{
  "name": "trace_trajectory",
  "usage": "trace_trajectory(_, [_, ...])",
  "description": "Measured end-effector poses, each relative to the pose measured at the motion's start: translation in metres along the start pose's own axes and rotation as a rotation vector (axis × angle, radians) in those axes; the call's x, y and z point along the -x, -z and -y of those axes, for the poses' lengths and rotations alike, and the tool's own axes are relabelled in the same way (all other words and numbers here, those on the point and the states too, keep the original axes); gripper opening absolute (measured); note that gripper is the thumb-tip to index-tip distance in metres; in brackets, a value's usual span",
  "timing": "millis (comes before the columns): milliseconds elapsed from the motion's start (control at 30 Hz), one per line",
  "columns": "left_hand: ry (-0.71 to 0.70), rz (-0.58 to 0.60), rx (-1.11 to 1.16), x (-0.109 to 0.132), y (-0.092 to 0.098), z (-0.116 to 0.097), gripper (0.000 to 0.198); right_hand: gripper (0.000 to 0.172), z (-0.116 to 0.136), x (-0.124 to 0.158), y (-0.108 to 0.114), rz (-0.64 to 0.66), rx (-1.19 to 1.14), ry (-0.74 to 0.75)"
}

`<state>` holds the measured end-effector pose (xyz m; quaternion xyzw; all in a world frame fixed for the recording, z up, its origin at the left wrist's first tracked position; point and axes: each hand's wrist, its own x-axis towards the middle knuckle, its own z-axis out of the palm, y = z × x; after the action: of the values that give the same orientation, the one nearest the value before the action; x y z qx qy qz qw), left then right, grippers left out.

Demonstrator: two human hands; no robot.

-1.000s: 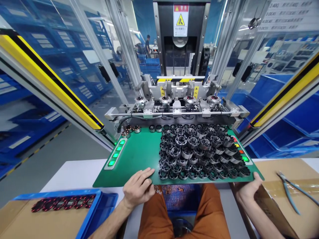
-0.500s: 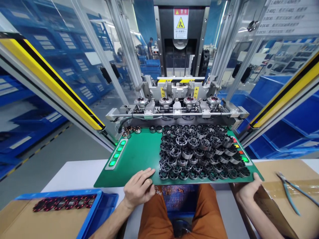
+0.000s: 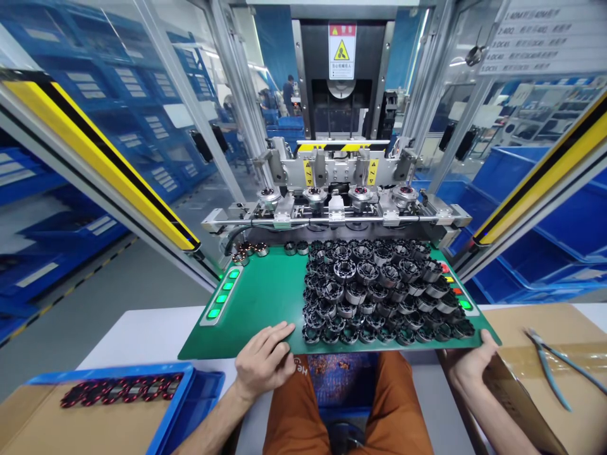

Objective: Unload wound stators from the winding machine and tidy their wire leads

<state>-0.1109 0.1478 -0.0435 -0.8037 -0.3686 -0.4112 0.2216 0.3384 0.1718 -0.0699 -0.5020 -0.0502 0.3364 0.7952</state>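
One bare left hand, loosely half-curled, nothing pinched, rested at front edge of flat green panel; right hand, thumb on panel's corner, fingers hidden, pinch untellable. Black-and-silver metal ring cores stacked between. Waiting apparently in hand; hands kept clear called for next. Beyond, yellow-black-striped grey metal carriage slightly raised since earlier frame; hands unmoved.

And it's a factory floor, an electric-motor parts shop by the look of it: straight ahead, a four-station machine beneath a yellow-triangle warning sign, stator cores massed on its green worktop! Blue parts racks left, blue plastic bins right, a co-worker far off.
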Motion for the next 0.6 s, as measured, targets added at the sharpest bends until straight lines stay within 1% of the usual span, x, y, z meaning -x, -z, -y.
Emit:
trace_trajectory(300, [0.003, 0.005, -0.004, -0.0001, 0.0013, -0.0005, 0.014, 0.058, 0.0017, -0.0005, 0.0007, -0.02, 0.03, -0.036])
trace_trajectory(467, [-0.003, 0.001, -0.006, -0.0017, 0.0013, -0.001, 0.014, 0.056, -0.0016, -0.0044, 0.0034, -0.051, 0.013, 0.002])
trace_trajectory(600, [-0.006, -0.005, -0.009, -0.002, 0.0013, -0.0015, 0.015, 0.057, -0.0035, -0.0063, 0.0059, -0.046, 0.008, 0.019])
